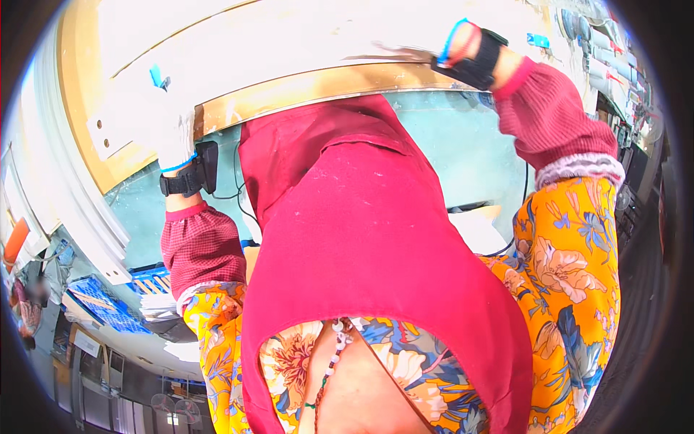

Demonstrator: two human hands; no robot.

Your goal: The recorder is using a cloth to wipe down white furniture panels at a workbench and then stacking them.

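My left hand (pixel 176 134), in a white work glove with a blue-edged cuff, is at the left front edge of a pale wooden workpiece or table (pixel 289 85). Glare washes out its fingers. A small blue thing (pixel 157 75) shows at its far end; whether the hand holds it I cannot tell. My right hand (pixel 423 55) reaches over the bright white surface (pixel 289 43) near the wooden edge. It is smeared and overexposed, so its fingers do not show. Black straps (pixel 473 64) with small devices wrap both wrists.
Long white profiled strips (pixel 79 166) stand at the left. Blue-patterned boxes (pixel 108 302) lie below them. At the far right are grey and white rolled or tubular items (pixel 607 58). A small blue packet (pixel 538 40) lies beyond my right wrist. Dark cables hang below the edge.
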